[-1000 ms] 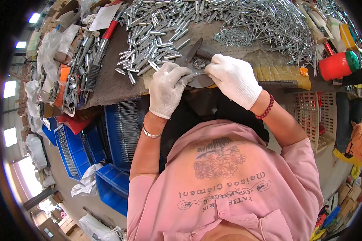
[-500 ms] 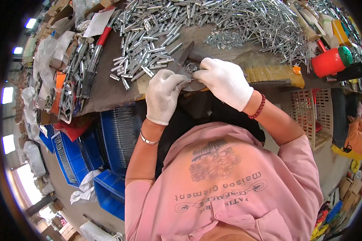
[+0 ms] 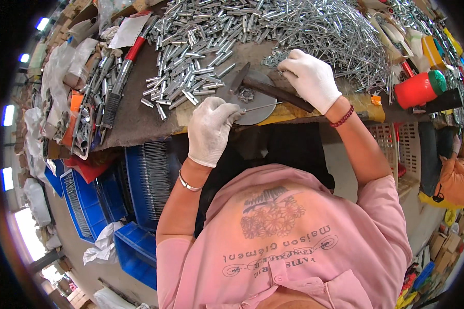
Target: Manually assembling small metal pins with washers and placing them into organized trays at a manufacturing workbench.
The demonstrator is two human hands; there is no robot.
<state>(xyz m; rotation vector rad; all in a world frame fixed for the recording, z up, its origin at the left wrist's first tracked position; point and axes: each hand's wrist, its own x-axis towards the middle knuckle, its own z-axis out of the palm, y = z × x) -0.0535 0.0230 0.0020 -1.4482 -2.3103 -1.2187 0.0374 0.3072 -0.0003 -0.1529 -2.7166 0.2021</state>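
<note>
My gloved left hand (image 3: 210, 129) is closed on a thin metal rod (image 3: 265, 107), which points right over a round grey metal plate (image 3: 260, 116) at the table's front edge. A hammer (image 3: 278, 93) with a dark handle lies across that plate, its head toward the far left. Beyond the handle, my gloved right hand (image 3: 312, 80) is at the edge of a heap of small metal pins (image 3: 276, 57). Its thumb and fingers are pinched together; whatever is between them is too small to make out.
Short metal tubes (image 3: 191, 64) and long thin rods (image 3: 340, 31) cover the far table. A red jar with a green lid (image 3: 420, 88) lies at right. Tools, including a red-handled one (image 3: 134, 49), crowd the left. Blue bins (image 3: 149, 180) stand below; another person (image 3: 456, 177) is far right.
My right hand has left my left hand and moved away, up and right, to the small pins. The plate, hammer handle and rod now show. My left hand has stayed nearly in place.
</note>
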